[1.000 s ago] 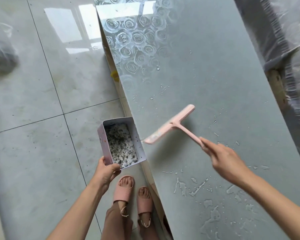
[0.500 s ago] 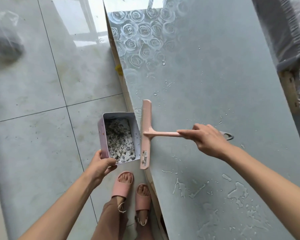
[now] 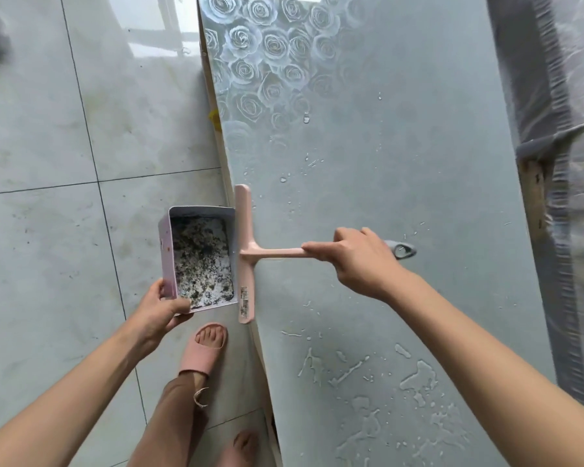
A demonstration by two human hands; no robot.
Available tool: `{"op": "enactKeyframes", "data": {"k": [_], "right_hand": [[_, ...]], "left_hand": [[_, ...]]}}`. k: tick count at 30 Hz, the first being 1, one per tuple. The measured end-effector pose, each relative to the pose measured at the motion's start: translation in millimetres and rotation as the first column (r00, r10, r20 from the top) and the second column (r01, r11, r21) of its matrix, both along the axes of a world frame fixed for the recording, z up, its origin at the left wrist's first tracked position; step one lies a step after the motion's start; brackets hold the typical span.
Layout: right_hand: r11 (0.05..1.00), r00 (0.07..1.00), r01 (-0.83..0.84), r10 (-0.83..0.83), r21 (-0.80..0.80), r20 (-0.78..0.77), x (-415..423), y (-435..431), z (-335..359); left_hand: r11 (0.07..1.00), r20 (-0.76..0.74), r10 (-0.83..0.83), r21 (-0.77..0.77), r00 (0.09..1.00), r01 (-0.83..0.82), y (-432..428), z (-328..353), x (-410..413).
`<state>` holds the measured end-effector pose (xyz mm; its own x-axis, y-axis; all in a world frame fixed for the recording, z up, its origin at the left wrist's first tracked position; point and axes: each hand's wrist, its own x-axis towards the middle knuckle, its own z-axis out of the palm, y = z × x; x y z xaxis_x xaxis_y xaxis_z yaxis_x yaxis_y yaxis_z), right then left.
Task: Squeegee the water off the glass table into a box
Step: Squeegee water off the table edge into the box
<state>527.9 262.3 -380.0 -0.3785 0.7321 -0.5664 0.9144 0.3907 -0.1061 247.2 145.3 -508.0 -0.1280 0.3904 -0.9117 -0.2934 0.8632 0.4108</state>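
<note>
Grey tiled floor; frosted rose-patterned glass table, wet nearest the person. Pink T-shaped plastic squeegee sits at the table's left edge, right hand closed round its handle. Left hand grips the pale open-topped box against that edge. One stroke looks complete; next pass should take the near puddles, box following.

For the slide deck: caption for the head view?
Right hand draws pink squeegee to wet glass table edge; left hand holds box.
</note>
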Motion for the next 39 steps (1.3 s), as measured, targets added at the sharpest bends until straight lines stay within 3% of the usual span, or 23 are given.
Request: {"op": "enactKeyframes", "data": {"k": [3,5,9,12,23,28,35,39], "right_hand": [[0.986,0.986,-0.165,0.165,0.019,0.011,-13,4,8],[0.981,0.983,-0.183,0.184,0.068,-0.009,-11,-6,16],[0.995,0.996,0.076,-0.072,0.07,-0.061,31,-34,31],[0.978,0.978,0.207,-0.207,0.011,-0.01,82,-63,38],[0.945,0.931,0.318,-0.327,0.084,0.161,218,-205,41],[0.933,0.908,0.341,-0.359,0.114,0.217,256,-224,39],[0.874,0.851,0.477,-0.485,0.093,0.201,352,-298,53],[0.896,0.854,0.438,-0.441,0.074,0.276,394,-320,53]], "left_hand": [[1.0,0.022,0.025,-0.011,0.999,-0.025,1,0,-4],[1.0,0.022,0.022,-0.009,1.0,-0.022,1,1,-4],[1.0,-0.015,-0.023,-0.005,1.0,0.023,-7,5,-8],[0.999,-0.006,-0.039,-0.015,0.999,0.039,-20,8,-7],[0.998,0.039,0.048,-0.044,0.998,-0.046,-101,21,36],[0.994,0.024,0.099,-0.048,0.995,-0.097,-131,20,40],[0.996,-0.074,0.085,-0.031,0.994,-0.088,-202,33,87],[0.994,-0.117,0.094,-0.035,0.989,-0.099,-221,35,96]]}}
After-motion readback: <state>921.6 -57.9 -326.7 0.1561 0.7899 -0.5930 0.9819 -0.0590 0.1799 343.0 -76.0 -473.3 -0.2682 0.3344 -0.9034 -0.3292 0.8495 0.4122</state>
